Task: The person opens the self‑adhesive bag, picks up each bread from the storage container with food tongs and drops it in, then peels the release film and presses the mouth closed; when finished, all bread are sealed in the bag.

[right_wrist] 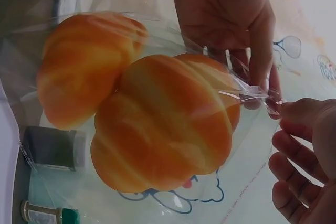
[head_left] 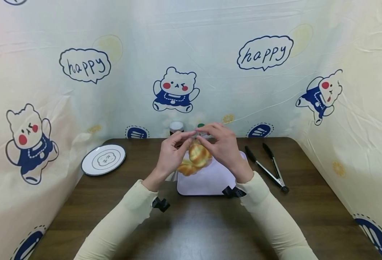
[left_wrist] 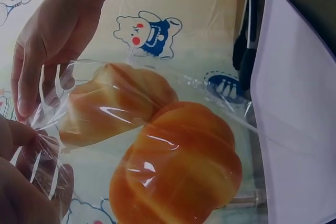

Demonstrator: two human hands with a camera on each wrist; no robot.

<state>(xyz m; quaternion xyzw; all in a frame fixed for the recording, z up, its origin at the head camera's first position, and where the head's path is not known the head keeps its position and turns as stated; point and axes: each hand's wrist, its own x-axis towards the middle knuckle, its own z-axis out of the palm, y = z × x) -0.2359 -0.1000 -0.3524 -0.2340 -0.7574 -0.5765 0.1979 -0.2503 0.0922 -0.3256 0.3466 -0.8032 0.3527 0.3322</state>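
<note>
A clear plastic bag (right_wrist: 247, 94) with twisted golden-brown bread rolls (right_wrist: 163, 121) in it hangs between the two hands. At its gathered top, the left hand (head_left: 171, 153) pinches the plastic between thumb and fingers. From the other side the right hand (head_left: 224, 146) pinches the same gathered neck, its thumb and index finger close to the left fingertips. In the right wrist view the other fingers of the right hand (right_wrist: 310, 156) are loosely bent. The rolls overlap a pale lilac board (head_left: 210, 182) in the head view.
Right of the board lie black-and-silver tongs (head_left: 270, 168), spread apart. A white plate (head_left: 104, 160) with a dark rim sits at the left. Behind the hands stand a white-lidded jar (head_left: 176, 126) and a green-capped bottle (right_wrist: 50, 215). A printed cloth (head_left: 210, 43) encloses the table's back and sides.
</note>
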